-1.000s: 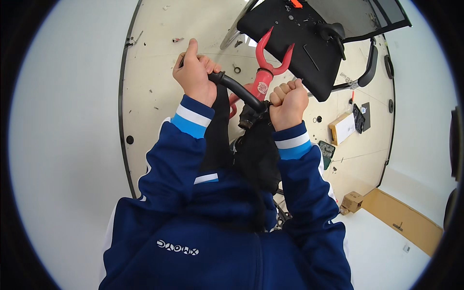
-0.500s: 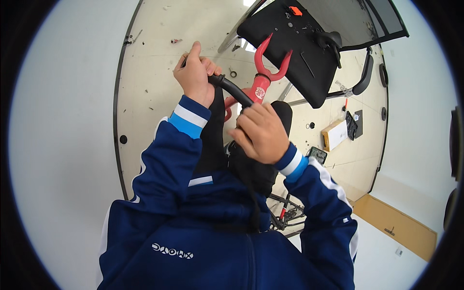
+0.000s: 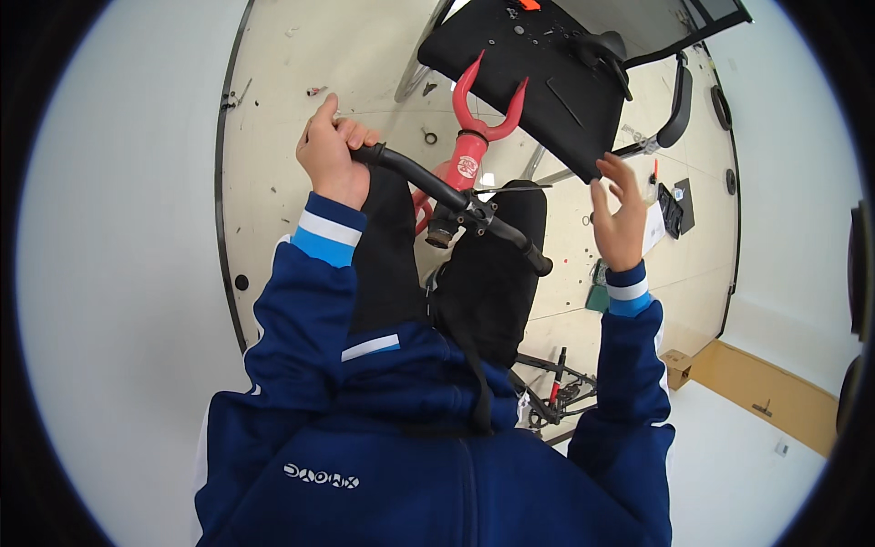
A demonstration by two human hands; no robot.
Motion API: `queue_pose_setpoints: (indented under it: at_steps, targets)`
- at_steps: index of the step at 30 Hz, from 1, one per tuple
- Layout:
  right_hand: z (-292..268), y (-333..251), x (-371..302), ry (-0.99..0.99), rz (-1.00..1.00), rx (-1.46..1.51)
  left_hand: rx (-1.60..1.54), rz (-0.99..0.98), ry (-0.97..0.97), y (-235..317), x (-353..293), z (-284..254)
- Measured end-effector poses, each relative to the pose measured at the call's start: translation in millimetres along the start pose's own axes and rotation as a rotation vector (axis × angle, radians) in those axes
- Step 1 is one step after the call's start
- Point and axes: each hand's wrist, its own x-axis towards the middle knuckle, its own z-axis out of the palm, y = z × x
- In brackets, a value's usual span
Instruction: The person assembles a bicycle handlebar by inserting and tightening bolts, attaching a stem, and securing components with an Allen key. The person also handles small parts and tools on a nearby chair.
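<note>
My left hand (image 3: 333,164) is closed around the left end of a black bicycle handlebar (image 3: 421,175). Fingers apart and holding nothing, my right hand (image 3: 622,221) is raised beyond the bar's right end, by the chair's corner. A black stem (image 3: 478,215) clamps the bar's middle, and a thin rod-like tool (image 3: 519,189) juts rightward there; its inner end is hard to make out. Below lies a red bicycle fork (image 3: 468,155), its two prongs pointing away over the chair seat. The handlebar crosses above my legs, and more red tubing shows partly behind it.
Ahead stands a black chair (image 3: 510,55) bearing a bicycle saddle (image 3: 602,53), a hex key (image 3: 564,101), small parts and an orange item (image 3: 527,5). A black case (image 3: 670,211) lies on the right floor. Near my right elbow is a dark bicycle frame (image 3: 556,390).
My right hand has let go of the bar and moved right, opening. The bar and fork have shifted slightly left with my left hand still gripping, and the stem now shows.
</note>
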Motion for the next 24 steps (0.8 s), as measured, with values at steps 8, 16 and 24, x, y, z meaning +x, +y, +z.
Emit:
queue_pose_setpoints:
  at_steps: [8,16,24]
  targets:
    - [39.5,-63.9,-11.8,-0.304,0.351,0.453,0.040,-0.003,-0.024,2.3,-6.4,4.3]
    - [88.0,-123.6,12.8,-0.375,0.061,0.674,0.031,-0.014,-0.040,1.8,-0.9,0.8]
    - [90.7,-136.4,-4.9,-0.451,-0.241,0.361,0.016,-0.012,-0.035,1.9,-4.2,1.3]
